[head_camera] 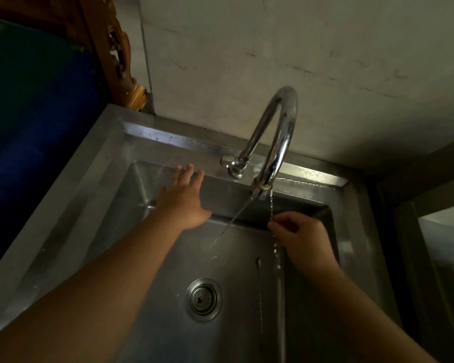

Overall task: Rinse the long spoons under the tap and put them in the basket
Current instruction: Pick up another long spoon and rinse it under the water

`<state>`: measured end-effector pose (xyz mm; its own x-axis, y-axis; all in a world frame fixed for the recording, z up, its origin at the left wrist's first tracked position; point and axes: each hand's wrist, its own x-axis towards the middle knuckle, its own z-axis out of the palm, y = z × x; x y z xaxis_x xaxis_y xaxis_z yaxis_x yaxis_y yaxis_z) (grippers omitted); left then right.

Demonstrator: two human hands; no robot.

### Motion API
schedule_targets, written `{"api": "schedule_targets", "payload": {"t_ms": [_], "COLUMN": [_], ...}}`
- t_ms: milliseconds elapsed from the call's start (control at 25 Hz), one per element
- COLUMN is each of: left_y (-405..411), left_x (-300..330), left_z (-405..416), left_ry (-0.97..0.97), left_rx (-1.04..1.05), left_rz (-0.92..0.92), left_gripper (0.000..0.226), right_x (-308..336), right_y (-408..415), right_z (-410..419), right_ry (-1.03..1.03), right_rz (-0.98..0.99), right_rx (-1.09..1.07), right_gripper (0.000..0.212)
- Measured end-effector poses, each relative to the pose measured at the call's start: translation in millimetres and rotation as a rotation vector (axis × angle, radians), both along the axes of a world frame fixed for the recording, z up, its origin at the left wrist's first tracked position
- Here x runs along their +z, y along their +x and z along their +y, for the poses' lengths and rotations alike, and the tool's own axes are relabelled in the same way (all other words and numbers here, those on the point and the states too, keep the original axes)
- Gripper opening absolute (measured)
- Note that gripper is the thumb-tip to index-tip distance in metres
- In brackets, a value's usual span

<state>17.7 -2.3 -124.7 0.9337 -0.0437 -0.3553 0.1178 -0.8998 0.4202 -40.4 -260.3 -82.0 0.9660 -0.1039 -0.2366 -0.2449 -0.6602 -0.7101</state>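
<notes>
Water runs in a thin stream (271, 205) from the curved chrome tap (278, 132) into the steel sink (168, 258). My right hand (303, 238) is closed just right of the stream, fingers pinched on long thin metal spoons (281, 297) whose shafts run down toward the bottom edge; their bowls are hidden. My left hand (185, 199) is open with fingers spread over the sink's back wall, left of the tap's small lever (224, 161) and not touching it. No basket is in view.
A thin rod or wire (237, 214) slants down from the spout. The drain strainer (203, 299) sits mid-basin. A tiled wall rises behind, carved wooden furniture (121, 56) stands at the back left, and a dark frame (430, 231) borders the right.
</notes>
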Motion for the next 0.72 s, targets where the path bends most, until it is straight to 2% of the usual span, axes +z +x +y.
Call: {"api": "schedule_targets", "payload": {"t_ms": [120,280,320,440,600,720], "left_y": [-20.0,-79.2,-92.2,-117.3,-126.0,-127.6], "left_x": [1.9,-6.0,-6.3,-6.9,-3.0,3.7], "left_z": [-9.6,-33.6,-38.2,-46.6,-47.6,-44.0], "left_ry": [-0.23,-0.78,-0.906,-1.109,-1.126,-1.151], "left_rx": [0.153,0.41,0.458,0.509,0.506,0.503], "left_rz": [-0.033,0.033,0.058,0.086,-0.01,-0.004], "left_gripper": [0.082,0.022,0.017,0.033,0.03,0.027], "right_x": [-5.5,-9.1,-9.3,-6.6,-3.7,5.8], "right_y": [-28.6,-49.0,-53.1,-65.3,-79.0,-78.9], "right_z": [24.5,50.2,54.7,63.2,65.5,61.1], "right_ry": [0.249,0.502,0.527,0.558,0.548,0.533], "right_rz": [0.077,0.156,0.164,0.182,0.235,0.233], "right_rx": [-0.035,-0.107,-0.099,-0.001,0.033,-0.003], "right_gripper": [0.012,0.007,0.007,0.013,0.012,0.005]}}
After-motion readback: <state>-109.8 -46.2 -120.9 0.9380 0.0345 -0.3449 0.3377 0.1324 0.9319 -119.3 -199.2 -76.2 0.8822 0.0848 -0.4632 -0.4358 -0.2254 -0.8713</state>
